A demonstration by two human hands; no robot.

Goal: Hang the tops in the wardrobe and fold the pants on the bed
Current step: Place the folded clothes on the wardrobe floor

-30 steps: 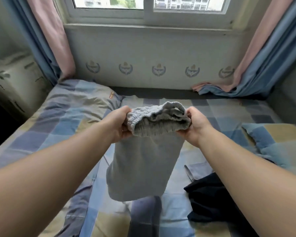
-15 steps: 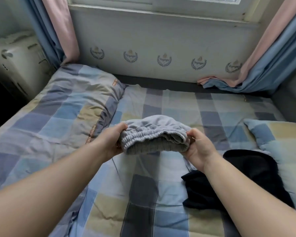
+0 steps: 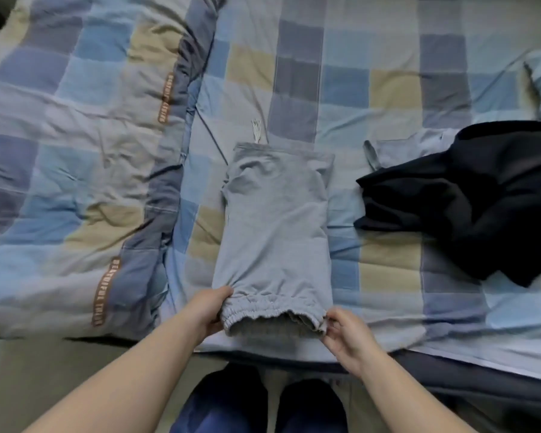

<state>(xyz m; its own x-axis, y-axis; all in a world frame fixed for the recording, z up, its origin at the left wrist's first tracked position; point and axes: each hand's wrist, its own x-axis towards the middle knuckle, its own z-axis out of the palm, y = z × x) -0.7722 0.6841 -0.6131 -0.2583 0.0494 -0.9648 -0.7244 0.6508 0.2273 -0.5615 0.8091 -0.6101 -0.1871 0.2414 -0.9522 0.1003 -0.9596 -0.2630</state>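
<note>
Now, in the head view, the grey pants lie flat on the bed in the middle of the frame, already doubled into a long strip whose long axis runs from the elastic end at lower centre up to the far end, where a pale drawstring pokes out. Both hands sit at the near, elastic end: the left hand grips its left corner with fingers curled round the gathered edge, and the right hand pinches its right corner between thumb and fingertips. The forearms reach in from the bottom of the frame, roughly level and equally near. Judging by this, the next fold would carry the near end up over the far one. A dark garment lies crumpled at right, apart from the pants.
</note>
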